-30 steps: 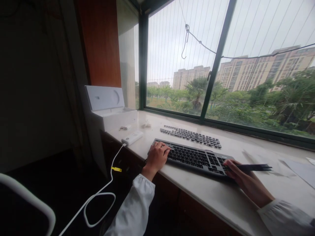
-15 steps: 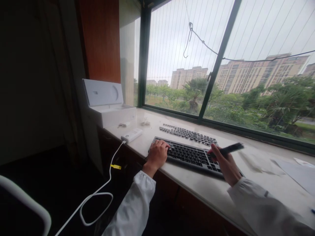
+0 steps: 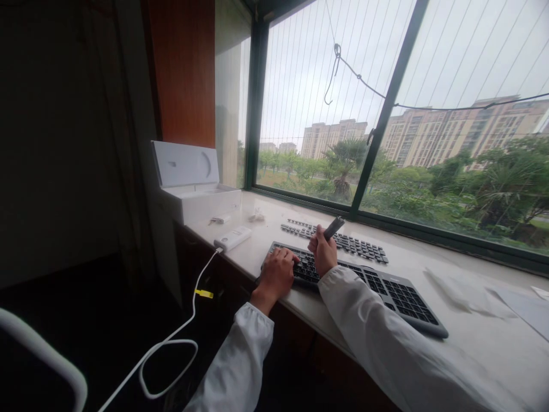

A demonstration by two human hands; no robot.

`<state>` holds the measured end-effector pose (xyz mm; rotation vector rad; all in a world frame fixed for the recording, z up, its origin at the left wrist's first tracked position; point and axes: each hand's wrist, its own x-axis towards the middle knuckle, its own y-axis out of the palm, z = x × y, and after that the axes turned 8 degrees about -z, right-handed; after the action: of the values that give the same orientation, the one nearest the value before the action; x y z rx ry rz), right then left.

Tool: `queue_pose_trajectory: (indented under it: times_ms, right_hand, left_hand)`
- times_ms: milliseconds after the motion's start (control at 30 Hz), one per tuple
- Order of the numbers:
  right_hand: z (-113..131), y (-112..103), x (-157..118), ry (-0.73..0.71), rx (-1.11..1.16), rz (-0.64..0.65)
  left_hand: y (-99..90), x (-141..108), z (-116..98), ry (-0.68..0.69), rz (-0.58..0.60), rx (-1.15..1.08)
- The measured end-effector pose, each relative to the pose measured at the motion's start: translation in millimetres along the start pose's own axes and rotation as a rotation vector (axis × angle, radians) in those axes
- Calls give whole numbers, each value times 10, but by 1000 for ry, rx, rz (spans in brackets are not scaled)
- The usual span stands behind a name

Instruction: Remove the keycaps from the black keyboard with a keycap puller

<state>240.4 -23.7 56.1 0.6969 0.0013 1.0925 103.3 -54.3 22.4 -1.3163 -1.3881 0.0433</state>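
Right hand: our right hand (image 3: 322,252) is closed in a fist round a dark slim tool (image 3: 333,227), which stands tilted up out of the grip, over the left part of the keyboard (image 3: 388,289).
Left hand: our left hand (image 3: 278,273) rests with fingers curled on the keyboard's left end, at the sill's front edge, pressing down on it, holding nothing.
Keyboard: dark keys in a grey frame, lying slantwise along the front edge of the pale stone sill (image 3: 467,337), running away to the right.
Loose keycaps: a dark sheet of rows (image 3: 338,239) lies just behind the keyboard, toward the window; we take it for a set of keycaps or a key cover, though the view is too dim to be sure.
Step in hand: we judge the tool is being brought to the keys at the left end, while the other hand steadies the board.
Next move: it seems to call for tipping the tool's lower end, hidden in the fist, down onto one key, with the left hand keeping the frame from sliding toward the edge.
Left end of the sill: an open white box (image 3: 195,191) stands at the far left corner; a white charger block (image 3: 233,237) lies near the front edge, its white cable (image 3: 171,343) hanging off the edge.
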Motion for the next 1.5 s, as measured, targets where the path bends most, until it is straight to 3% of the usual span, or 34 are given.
queue_pose_trajectory:
  times_ms: [167,400,900,1200,1500]
  right_hand:
    - [-137,-117,5,28,-30,-46]
    - [-236,-126,-13,107,-32,-4]
    - [-254,-40,-69,130,-103,-6]
    - [-254,-15,2,221,-124,-164]
    - [-233,11,-36,234,-56,-105]
  left_hand:
    - [-12,5,-15,-4,21,2]
    - [14,6,2,3,1,1]
    - [22,3,4,8,4,9]
    - [32,1,18,9,30,19]
    - [53,5,38,22,11,1]
